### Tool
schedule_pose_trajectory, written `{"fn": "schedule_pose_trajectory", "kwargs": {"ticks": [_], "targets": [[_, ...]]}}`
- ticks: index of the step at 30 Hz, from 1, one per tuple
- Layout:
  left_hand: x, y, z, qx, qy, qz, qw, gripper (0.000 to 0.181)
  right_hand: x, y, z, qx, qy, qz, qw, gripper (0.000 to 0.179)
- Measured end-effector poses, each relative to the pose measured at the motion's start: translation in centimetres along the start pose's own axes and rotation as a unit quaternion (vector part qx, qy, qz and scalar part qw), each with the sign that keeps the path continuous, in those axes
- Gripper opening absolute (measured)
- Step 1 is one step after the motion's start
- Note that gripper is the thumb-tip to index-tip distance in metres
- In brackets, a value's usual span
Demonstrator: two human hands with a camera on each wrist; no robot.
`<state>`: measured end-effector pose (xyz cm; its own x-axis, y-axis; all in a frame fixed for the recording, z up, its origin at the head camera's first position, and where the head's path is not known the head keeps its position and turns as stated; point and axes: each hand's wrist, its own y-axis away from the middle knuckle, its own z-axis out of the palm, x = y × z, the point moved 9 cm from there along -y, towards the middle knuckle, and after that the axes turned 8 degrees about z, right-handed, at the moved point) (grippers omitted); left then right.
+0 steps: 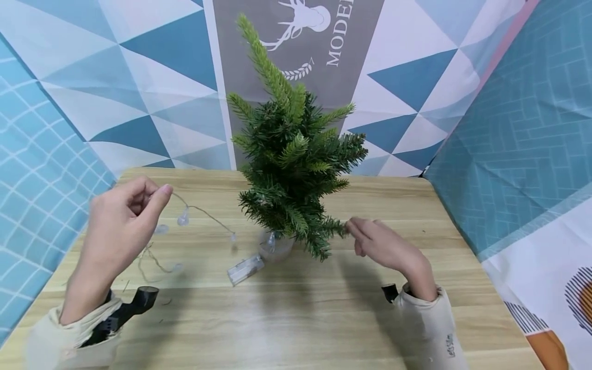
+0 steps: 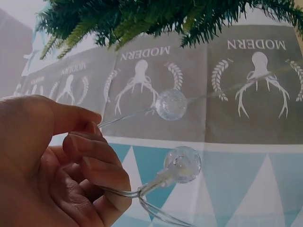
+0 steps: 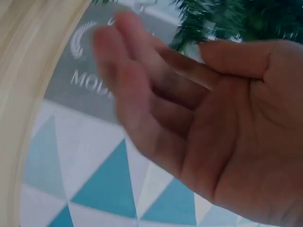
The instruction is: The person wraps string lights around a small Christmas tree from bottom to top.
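Observation:
A small artificial Christmas tree point(image 1: 296, 169) stands on the table on a pale base point(image 1: 279, 250), tilted in the head view. To its left, my left hand point(image 1: 117, 226) pinches the thin wire of a string light between thumb and forefinger. Clear round bulbs point(image 2: 171, 105) hang along this wire, which stretches toward the tree; a further loop passes by the curled lower fingers. My right hand point(image 1: 388, 244) is at the tip of a lower right branch point(image 1: 334, 227). In the right wrist view its fingers are loosely bent, blurred, with nothing held.
A clear battery box point(image 1: 245, 269) lies on the wooden table point(image 1: 296, 329) before the tree's base. Loose wire with a bulb point(image 1: 177, 267) trails below the left hand. Patterned cloth point(image 1: 176, 77) hangs behind and at both sides.

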<state>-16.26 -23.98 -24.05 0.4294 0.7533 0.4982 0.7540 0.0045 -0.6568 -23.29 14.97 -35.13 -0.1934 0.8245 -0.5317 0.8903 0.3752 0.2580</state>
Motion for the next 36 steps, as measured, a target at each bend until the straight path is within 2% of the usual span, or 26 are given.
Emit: {"fn": "schedule_pose_trajectory", "kwargs": {"ticks": [2,3,4,6,9,11,13,16,19,21,23,24,27,29,33,35,36], "targets": [[0.2,0.0,0.1,0.004,0.002,-0.002,1.0,0.025,0.8,0.1,-0.9,0.027,0.012,0.02,0.9994,0.049],[0.3,0.0,0.1,0.007,0.003,-0.003,1.0,0.024,1.1,0.1,-1.0,0.029,0.018,0.029,0.999,0.049],[0.4,0.0,0.0,0.009,0.004,-0.006,0.9999,0.023,1.3,0.1,-0.9,0.02,0.025,0.037,0.9988,0.047],[0.6,0.1,0.0,0.012,0.015,-0.01,0.9998,0.019,1.2,0.3,-0.2,-0.013,0.041,0.028,0.9987,0.038],[1.2,0.3,0.2,0.006,0.037,-0.017,0.9992,0.018,-0.2,0.8,1.7,-0.074,0.047,-0.015,0.9961,0.027],[1.5,0.6,0.5,-0.005,0.048,-0.025,0.9985,0.018,-1.9,1.2,2.6,-0.092,0.036,-0.07,0.9926,0.026],[1.8,1.1,0.6,-0.016,0.054,-0.035,0.9978,0.018,-3.5,1.5,3.3,-0.095,0.024,-0.118,0.9882,0.026],[2.2,1.6,0.8,-0.028,0.063,-0.045,0.9966,0.017,-5.3,1.8,4.1,-0.094,-0.002,-0.165,0.9819,0.025],[3.0,1.8,1.2,-0.043,0.113,-0.046,0.9916,0.018,-6.8,2.0,5.4,-0.1,-0.026,-0.186,0.9771,0.027],[3.7,1.9,1.7,-0.056,0.149,-0.045,0.9863,0.018,-8.1,2.0,6.4,-0.106,-0.066,-0.197,0.9723,0.034],[4.4,1.9,2.1,-0.06,0.17,-0.043,0.9827,0.018,-9.9,1.7,7.1,-0.116,-0.132,-0.204,0.963,0.041],[4.8,1.9,2.3,-0.06,0.172,-0.039,0.9826,0.017,-10.7,1.5,7.5,-0.13,-0.179,-0.2,0.9544,0.042],[5.9,1.8,2.9,-0.059,0.143,-0.014,0.9879,0.013,-13.8,0.8,7.8,-0.142,-0.292,-0.217,0.9206,0.045],[6.7,1.9,3.4,-0.063,0.118,0.007,0.991,0.011,-15.9,0.5,7.7,-0.123,-0.323,-0.243,0.9066,0.048],[7.6,2.2,4.4,-0.082,0.092,0.028,0.9919,0.009,-19.0,0.2,7.6,-0.032,-0.308,-0.296,0.9039,0.048],[7.8,2.2,4.6,-0.086,0.09,0.031,0.9917,0.01,-19.7,0.1,7.8,-0.014,-0.315,-0.301,0.8998,0.044],[7.9,2.2,4.7,-0.087,0.086,0.035,0.9919,0.011,-19.9,0.0,8.0,-0.017,-0.328,-0.297,0.8966,0.043]]}}
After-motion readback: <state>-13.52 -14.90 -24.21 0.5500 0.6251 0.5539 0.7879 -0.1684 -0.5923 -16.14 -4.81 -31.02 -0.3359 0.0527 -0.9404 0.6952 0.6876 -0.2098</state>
